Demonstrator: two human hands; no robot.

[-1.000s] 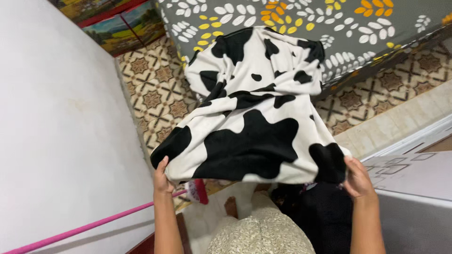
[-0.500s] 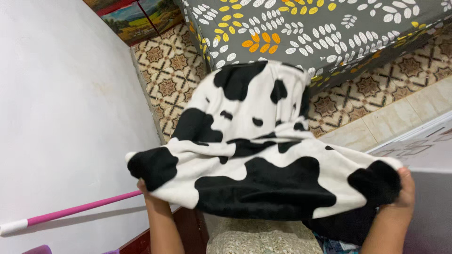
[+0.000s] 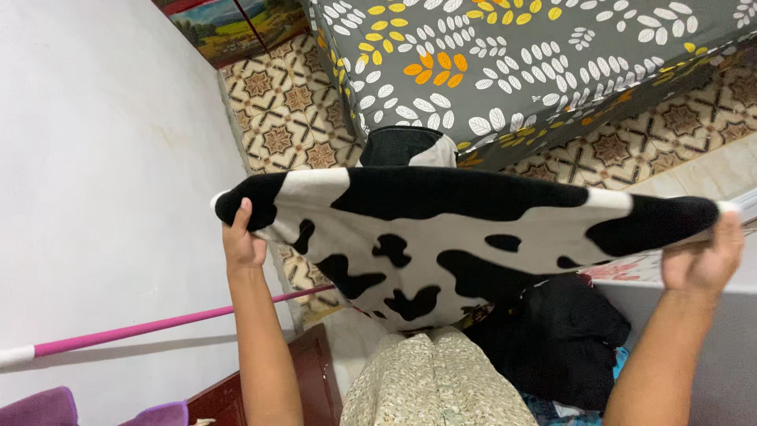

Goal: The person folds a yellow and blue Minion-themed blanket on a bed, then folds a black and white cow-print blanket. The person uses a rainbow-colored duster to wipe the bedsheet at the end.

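A black-and-white cow-patterned fleece cloth (image 3: 441, 237) is stretched out wide in front of me. My left hand (image 3: 243, 241) grips its left corner and my right hand (image 3: 704, 259) grips its right corner, both arms raised. The cloth's top edge runs level between the hands and the rest hangs down over my lap. A further fold of the same cloth (image 3: 406, 146) shows just behind the top edge.
A grey bed cover with white and orange leaves (image 3: 536, 63) lies ahead over patterned floor tiles (image 3: 284, 118). A white wall (image 3: 102, 197) is at the left with a pink rod (image 3: 158, 325). A dark pile of clothes (image 3: 564, 339) sits at lower right.
Both hands rose and spread further apart, pulling the cloth taut and level. The cloth's far end, earlier lying toward the bed, now hangs down below the hands.
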